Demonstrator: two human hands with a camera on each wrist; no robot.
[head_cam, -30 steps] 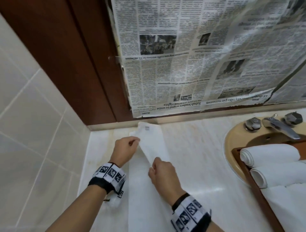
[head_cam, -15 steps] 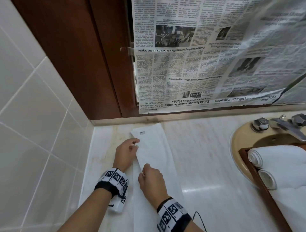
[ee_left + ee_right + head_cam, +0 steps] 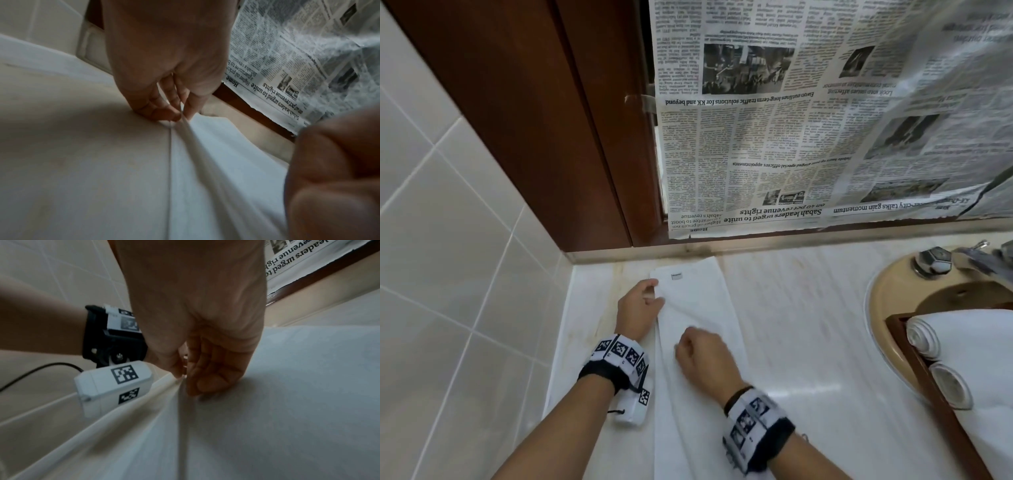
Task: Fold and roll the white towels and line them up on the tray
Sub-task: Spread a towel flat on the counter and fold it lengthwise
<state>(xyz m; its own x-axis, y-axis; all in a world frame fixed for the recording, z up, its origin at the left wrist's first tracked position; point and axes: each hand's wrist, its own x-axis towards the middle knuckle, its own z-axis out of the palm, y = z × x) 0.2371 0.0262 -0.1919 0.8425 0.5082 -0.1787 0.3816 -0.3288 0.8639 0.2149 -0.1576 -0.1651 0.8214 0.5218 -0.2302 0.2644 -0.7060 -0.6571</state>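
Item 1: white towel (image 3: pixel 698 329), folded into a long narrow strip, lying flat on the pale marble surface (image 3: pixel 808 342). Long axis runs from the near edge of the head view away toward the back wall; the far short end, bearing a small sewn label (image 3: pixel 676 276), stops just short of the wall ledge. A lengthwise fold ridge shows along its left side in both wrist views.

Item 2: left hand (image 3: pixel 638 310), at the towel's left long edge near the far end. Thumb and fingertips (image 3: pixel 164 114) pressed together, pinching the fold edge against the surface.

Item 3: right hand (image 3: pixel 703 359), on top of the towel, nearer the person than the left hand. Fingers (image 3: pixel 211 382) curled, thumb meeting them on the same fold ridge, pinching the cloth.

Item 4: wooden tray (image 3: pixel 928 383), at right, resting across a beige sink (image 3: pixel 887 298). Holds two rolled white towels (image 3: pixel 924 337), side by side, spiral ends facing left, touching each other; more white cloth lies beyond them toward the near right corner.

Item 5: tap handle (image 3: pixel 933 262) on the sink's far rim.

Item 6: newspaper sheets (image 3: pixel 791 137) covering the wall above the surface, print upside down.

Item 7: brown wooden frame (image 3: pixel 534 102) and tiled wall (image 3: pixel 448 240), at left.
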